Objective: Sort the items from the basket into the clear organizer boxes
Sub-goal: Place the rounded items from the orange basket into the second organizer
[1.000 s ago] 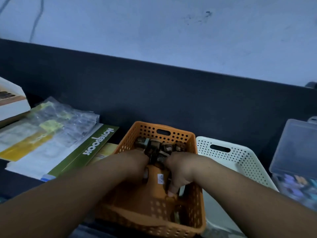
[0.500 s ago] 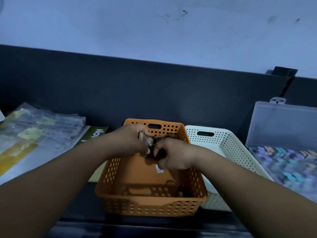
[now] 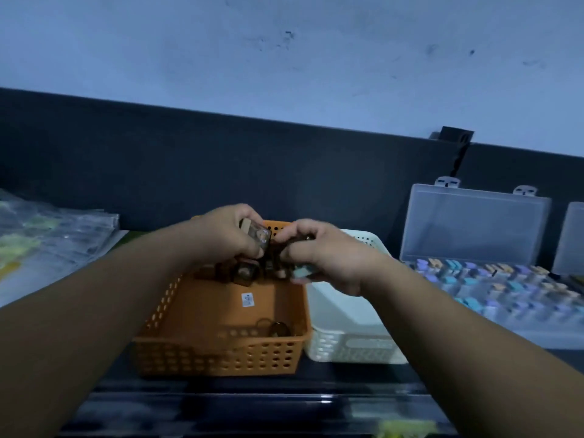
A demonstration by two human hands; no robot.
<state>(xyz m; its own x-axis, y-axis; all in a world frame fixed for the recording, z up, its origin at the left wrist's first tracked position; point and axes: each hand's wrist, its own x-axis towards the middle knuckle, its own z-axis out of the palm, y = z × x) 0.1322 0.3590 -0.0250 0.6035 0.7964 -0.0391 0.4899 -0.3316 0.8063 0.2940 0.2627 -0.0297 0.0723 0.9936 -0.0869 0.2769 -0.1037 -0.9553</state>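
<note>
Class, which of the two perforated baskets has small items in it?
The orange basket, left of the white basket, whose visible interior shows none.

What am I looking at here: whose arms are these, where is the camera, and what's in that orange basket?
There is no machine here. These are a person's two bare arms, filmed by one wide-angle camera worn on their head, looking forward and down.

The left hand and right hand meet above the far end of an orange perforated plastic basket. Together they grip a cluster of small dark, blocky items; the picture is too dim to say what these are. Another dark item lies in the basket's near corner.

To the right stands a white perforated plastic basket. Beyond it is a clear plastic organizer box with its lid raised and small pastel pieces in its compartments. On the left lie clear plastic sleeves.
</note>
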